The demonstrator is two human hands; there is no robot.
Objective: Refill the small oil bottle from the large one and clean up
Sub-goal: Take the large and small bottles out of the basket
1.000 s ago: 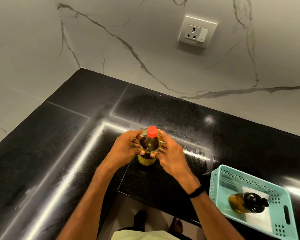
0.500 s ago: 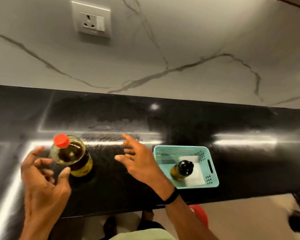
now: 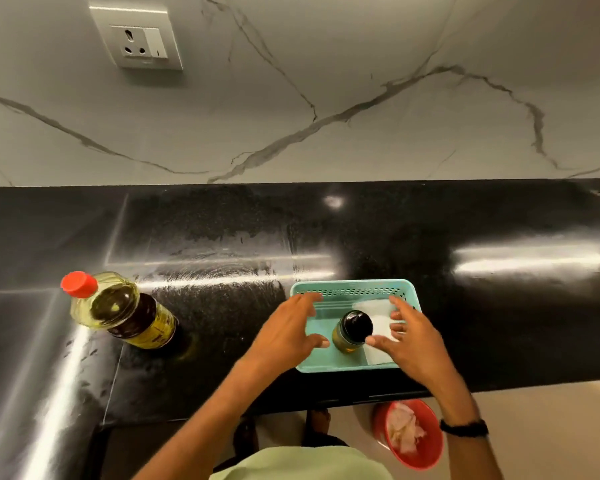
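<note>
The large oil bottle (image 3: 125,311) with a red cap stands on the black counter at the left, nobody touching it. The small oil bottle (image 3: 352,331), dark-capped with yellow oil, stands upright in a teal basket (image 3: 347,287) near the counter's front edge, beside a white folded tissue (image 3: 378,318). My left hand (image 3: 286,336) hovers over the basket's left side, fingers spread, thumb close to the small bottle. My right hand (image 3: 411,341) hovers on the bottle's right side, fingers apart. Neither hand grips anything.
The black counter (image 3: 430,306) runs left to right under a marble wall with a socket (image 3: 139,39). A red bin (image 3: 409,434) holding crumpled paper sits on the floor below the counter edge, right of my feet.
Both hands let go of the large bottle and moved right to the basket, now on either side of the small bottle. The view swung right with them.
</note>
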